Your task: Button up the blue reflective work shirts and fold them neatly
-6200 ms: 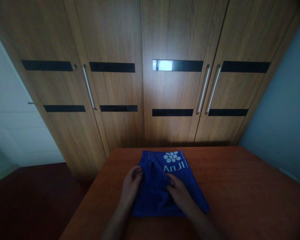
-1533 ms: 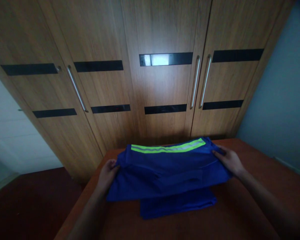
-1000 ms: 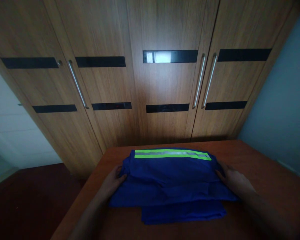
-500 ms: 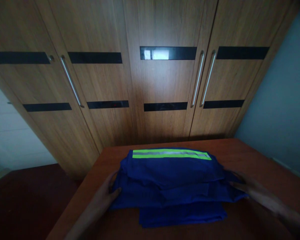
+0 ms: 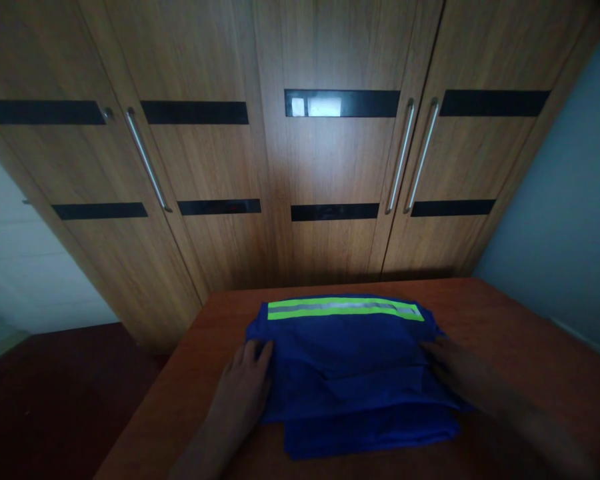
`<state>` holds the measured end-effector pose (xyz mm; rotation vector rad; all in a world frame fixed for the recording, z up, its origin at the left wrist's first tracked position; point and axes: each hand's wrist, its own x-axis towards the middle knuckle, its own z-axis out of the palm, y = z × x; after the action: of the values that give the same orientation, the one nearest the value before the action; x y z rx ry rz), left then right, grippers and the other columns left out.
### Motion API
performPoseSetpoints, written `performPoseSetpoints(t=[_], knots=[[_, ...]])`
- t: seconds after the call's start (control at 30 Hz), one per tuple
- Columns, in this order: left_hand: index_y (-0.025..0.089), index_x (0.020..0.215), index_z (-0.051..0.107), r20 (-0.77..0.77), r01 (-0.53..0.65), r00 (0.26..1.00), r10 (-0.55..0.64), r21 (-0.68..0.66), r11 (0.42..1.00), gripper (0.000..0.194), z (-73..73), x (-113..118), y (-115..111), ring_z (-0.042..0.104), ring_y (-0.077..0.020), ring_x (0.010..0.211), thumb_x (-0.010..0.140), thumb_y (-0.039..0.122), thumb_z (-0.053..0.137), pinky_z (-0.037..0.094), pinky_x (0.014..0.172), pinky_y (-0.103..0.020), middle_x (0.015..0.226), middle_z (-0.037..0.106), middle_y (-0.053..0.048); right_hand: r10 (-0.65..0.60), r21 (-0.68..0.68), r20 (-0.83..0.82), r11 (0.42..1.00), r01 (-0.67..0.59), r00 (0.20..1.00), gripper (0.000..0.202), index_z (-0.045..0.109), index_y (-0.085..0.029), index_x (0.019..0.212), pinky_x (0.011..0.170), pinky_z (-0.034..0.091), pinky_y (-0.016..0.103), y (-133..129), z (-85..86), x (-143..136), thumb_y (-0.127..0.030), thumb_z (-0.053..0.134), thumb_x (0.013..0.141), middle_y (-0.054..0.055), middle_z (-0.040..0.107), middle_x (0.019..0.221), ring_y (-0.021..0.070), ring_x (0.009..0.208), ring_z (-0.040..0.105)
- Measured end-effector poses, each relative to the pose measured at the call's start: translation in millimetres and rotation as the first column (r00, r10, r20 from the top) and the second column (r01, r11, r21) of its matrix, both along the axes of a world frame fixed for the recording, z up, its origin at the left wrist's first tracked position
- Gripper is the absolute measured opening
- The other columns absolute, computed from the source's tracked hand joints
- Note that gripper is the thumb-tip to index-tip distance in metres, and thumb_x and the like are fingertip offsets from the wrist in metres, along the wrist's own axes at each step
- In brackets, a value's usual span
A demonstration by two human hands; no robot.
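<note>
Lying folded on the reddish-brown table (image 5: 520, 373), a dark blue garment (image 5: 350, 363) sits near the table's far edge, between the person's 2 hands. A bright yellow-green band (image 5: 343, 307) with 1 grey stripe along its middle crosses the garment's far end, and creases run over the cloth nearer the person. From under its near side a narrower layer of blue cloth (image 5: 373, 433) sticks out, flat on the table; I can't tell whether it belongs to the same piece. The left hand (image 5: 243, 383) rests palm down on the garment's left edge, fingers a little apart and lying on the fabric. On the opposite edge, the right hand (image 5: 455, 367) reaches in with its fingertips against the cloth, but it is so dim and blurred that I can't tell whether those fingers pinch anything. Behind the table stands a wooden wardrobe (image 5: 330, 250) with 8 black panels, 3 long metal handles and 1 small round knob (image 5: 108, 114). Light reflects off 1 of the upper panels (image 5: 370, 104). A pale blue wall (image 5: 565, 233) rises at the right, and dark red floor (image 5: 55, 400) shows at the left.
</note>
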<state>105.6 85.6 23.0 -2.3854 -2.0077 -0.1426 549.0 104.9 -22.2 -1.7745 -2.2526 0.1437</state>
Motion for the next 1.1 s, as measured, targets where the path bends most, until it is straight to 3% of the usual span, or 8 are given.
performPoseSetpoints(t=[0.17,0.3,0.4,0.47,0.53,0.63,0.77,1.1], knots=[[0.024,0.115,0.062,-0.031,-0.011,0.999,0.011,0.008,1.0,0.036,12.4,7,22,0.061,-0.0272,0.095,0.087,0.024,0.04,0.048,0.078,-0.037,0.103,0.064,-0.011,-0.145,-0.006,0.051,0.989,0.145,0.988,0.034,0.067,-0.029,0.106,0.077,0.049,0.037,14,33.0,-12,-0.031,0.038,0.089,0.006,0.071,0.101,0.028,0.093,0.067],[0.025,0.11,0.065,0.272,-0.06,0.962,0.039,0.07,0.996,0.035,31.6,-11,53,0.066,-0.0255,0.085,0.091,0.035,0.037,0.048,0.077,-0.037,0.088,0.071,-0.008,-0.184,0.064,-0.092,0.98,0.19,0.979,0.033,0.07,-0.027,0.094,0.066,0.049,0.031,42,59.7,-4,-0.035,0.038,0.088,0.004,0.074,0.082,0.0245,0.078,0.069],[0.018,0.112,0.061,0.691,-0.035,0.723,-0.024,0.072,0.997,0.038,43.4,-14,91,0.068,-0.0226,0.077,0.091,0.039,0.037,0.051,0.072,-0.034,0.08,0.071,-0.007,-0.175,0.137,-0.325,0.964,0.23,0.929,0.033,0.068,-0.022,0.097,0.069,0.052,0.031,76,77.6,-9,-0.036,0.041,0.087,0.004,0.073,0.082,0.0224,0.077,0.069],[0.016,0.128,0.047,0.871,-0.034,0.483,-0.087,0.118,0.992,0.044,47.3,-7,116,0.068,-0.0224,0.089,0.089,0.037,0.04,0.052,0.074,-0.035,0.101,0.07,-0.012,-0.083,0.217,-0.483,0.953,0.211,0.871,0.037,0.061,-0.021,0.115,0.086,0.051,0.034,99,85.1,-19,-0.035,0.044,0.085,0.006,0.07,0.105,0.0228,0.098,0.066],[0.02,0.14,0.03,0.899,-0.051,0.392,-0.194,0.231,0.972,0.058,47.5,3,134,0.057,-0.0226,0.115,0.086,0.03,0.047,0.049,0.089,-0.038,0.131,0.056,-0.015,0.025,0.275,-0.545,0.949,0.151,0.838,0.05,0.047,-0.022,0.132,0.102,0.041,0.039,116,87.0,-32,-0.035,0.048,0.084,0.006,0.058,0.128,0.0235,0.12,0.053],[0.02,0.141,0.03,0.772,0.018,0.566,-0.289,0.339,0.94,0.064,40.9,17,140,0.037,-0.0232,0.134,0.081,0.025,0.054,0.032,0.108,-0.043,0.146,0.038,-0.013,0.095,0.298,-0.488,0.952,0.064,0.867,0.064,0.033,-0.022,0.141,0.111,0.029,0.044,126,76.7,-51,-0.035,0.051,0.082,0.008,0.042,0.144,0.0245,0.133,0.036],[0.012,0.126,0.05,0.542,0.151,0.79,-0.286,0.279,0.948,0.045,20.7,26,120,0.045,-0.025,0.127,0.083,0.025,0.052,0.031,0.109,-0.041,0.133,0.052,-0.015,0.104,0.227,-0.367,0.974,-0.019,0.925,0.057,0.038,-0.019,0.137,0.109,0.032,0.045,114,44.3,-65,-0.031,0.049,0.082,0.011,0.046,0.14,0.0241,0.129,0.043],[0.017,0.13,0.049,0.222,0.151,0.959,-0.175,0.119,0.981,0.045,-10.7,19,78,0.052,-0.0263,0.117,0.087,0.029,0.046,0.039,0.101,-0.04,0.132,0.053,-0.013,-0.044,0.095,-0.112,0.994,0.055,0.993,0.047,0.051,-0.014,0.128,0.107,0.033,0.037,92,-1.7,-50,-0.029,0.043,0.085,0.013,0.056,0.129,0.0229,0.122,0.05]])
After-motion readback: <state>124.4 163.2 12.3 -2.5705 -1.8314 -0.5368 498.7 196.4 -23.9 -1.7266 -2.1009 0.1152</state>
